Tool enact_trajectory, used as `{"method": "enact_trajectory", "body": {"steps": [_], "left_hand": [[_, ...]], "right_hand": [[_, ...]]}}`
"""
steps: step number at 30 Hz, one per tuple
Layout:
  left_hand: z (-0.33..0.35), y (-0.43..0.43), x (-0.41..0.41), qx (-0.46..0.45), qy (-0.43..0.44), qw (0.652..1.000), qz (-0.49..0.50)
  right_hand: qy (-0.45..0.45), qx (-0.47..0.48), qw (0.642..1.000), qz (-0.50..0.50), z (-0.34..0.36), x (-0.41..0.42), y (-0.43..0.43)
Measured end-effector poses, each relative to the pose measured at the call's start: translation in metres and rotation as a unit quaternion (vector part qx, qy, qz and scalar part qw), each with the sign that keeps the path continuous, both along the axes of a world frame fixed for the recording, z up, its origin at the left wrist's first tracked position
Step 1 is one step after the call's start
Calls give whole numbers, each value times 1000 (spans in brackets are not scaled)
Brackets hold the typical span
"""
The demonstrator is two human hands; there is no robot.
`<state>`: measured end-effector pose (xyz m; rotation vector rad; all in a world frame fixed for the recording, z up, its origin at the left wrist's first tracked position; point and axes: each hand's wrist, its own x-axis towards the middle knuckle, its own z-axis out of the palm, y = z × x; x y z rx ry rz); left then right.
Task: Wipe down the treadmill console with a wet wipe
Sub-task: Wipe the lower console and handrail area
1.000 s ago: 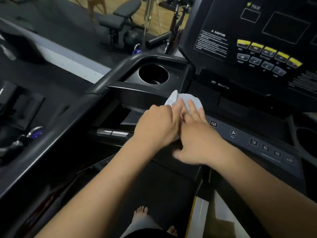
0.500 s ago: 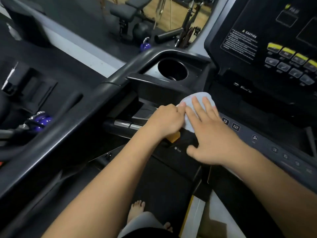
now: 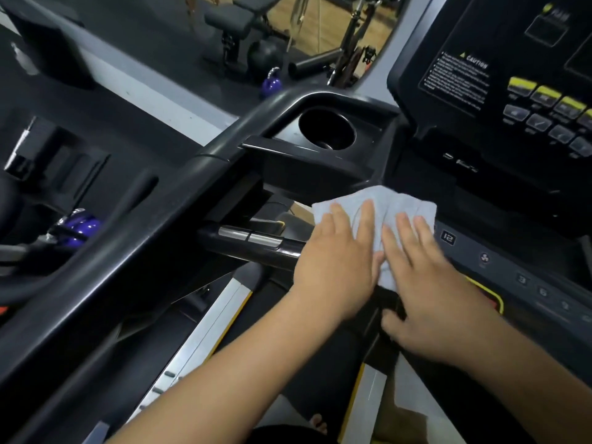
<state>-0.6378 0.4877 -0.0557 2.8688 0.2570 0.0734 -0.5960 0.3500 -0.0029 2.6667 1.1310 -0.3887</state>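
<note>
Left hand [image 3: 336,267] and right hand [image 3: 429,283], fingers flat and extended, press wet wipe [image 3: 384,203] onto treadmill console [image 3: 512,283] keypad edge; spread sheet likely maximises contact.

The wet wipe [image 3: 378,200] is pale grey-white against the black console [image 3: 506,33]. The console carries yellow buttons [image 3: 546,92], grey buttons [image 3: 541,121] and a caution label [image 3: 458,78] in white print with a yellow triangle. Its lower key strip [image 3: 519,277] is dark grey with white numerals. The cup holder [image 3: 326,128] is black, the kettlebell [image 3: 270,84] is purple, and the side rail [image 3: 208,334] is silver edged in yellow.
</note>
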Motion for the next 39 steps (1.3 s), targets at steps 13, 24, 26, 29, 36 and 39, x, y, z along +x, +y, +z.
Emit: {"method": "enact_trajectory", "body": {"steps": [13, 24, 26, 29, 36, 39], "left_hand": [[1, -10, 22, 31, -91, 994, -48], [-2, -20, 36, 49, -108, 991, -55], [-5, -22, 24, 48, -111, 990, -66], [-11, -33, -12, 26, -108, 989, -96], [10, -63, 39, 50, -58, 989, -127], [9, -74, 33, 54, -44, 985, -160]], "right_hand": [[-11, 14, 999, -28, 1, 9, -14], [-31, 36, 997, -60, 4, 24, -26], [-12, 39, 997, -58, 4, 10, -31], [-14, 50, 998, -36, -4, -18, -57], [-31, 60, 994, -83, 5, 23, -74], [-21, 48, 994, -99, 4, 12, -83]]}}
